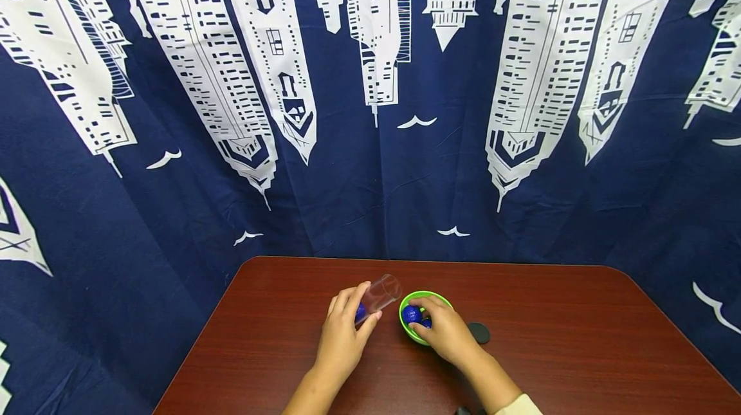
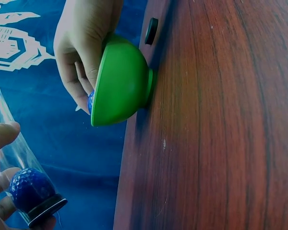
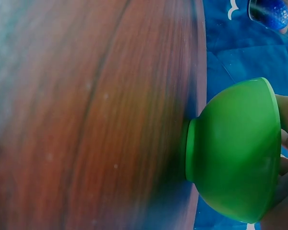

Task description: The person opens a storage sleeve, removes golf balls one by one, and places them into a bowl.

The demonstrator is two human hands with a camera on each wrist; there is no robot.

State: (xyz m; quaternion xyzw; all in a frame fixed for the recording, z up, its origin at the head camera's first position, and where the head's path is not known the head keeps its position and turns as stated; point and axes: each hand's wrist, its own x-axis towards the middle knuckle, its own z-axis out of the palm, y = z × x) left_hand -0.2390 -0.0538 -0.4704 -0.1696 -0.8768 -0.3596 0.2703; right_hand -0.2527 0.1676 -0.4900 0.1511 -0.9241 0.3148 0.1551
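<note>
My left hand (image 1: 341,341) grips a clear plastic tube (image 1: 382,294), tilted with its open end up and toward the right. A dimpled blue golf ball (image 2: 29,189) sits at the bottom of the tube, just above a black end cap (image 2: 47,211). To the right, a green bowl (image 3: 235,148) stands upright on the table. My right hand (image 1: 450,336) reaches over its rim, thumb and fingers around a blue golf ball (image 1: 411,314) at the bowl's mouth. Another blue ball (image 1: 426,323) shows inside, partly hidden by that hand.
A round black lid (image 1: 479,332) lies on the table right of the bowl. Small dark objects (image 1: 463,411) show at the bottom edge of the head view. The reddish-brown wooden table (image 1: 556,338) ends at a dark blue curtain (image 1: 382,209) with white building prints.
</note>
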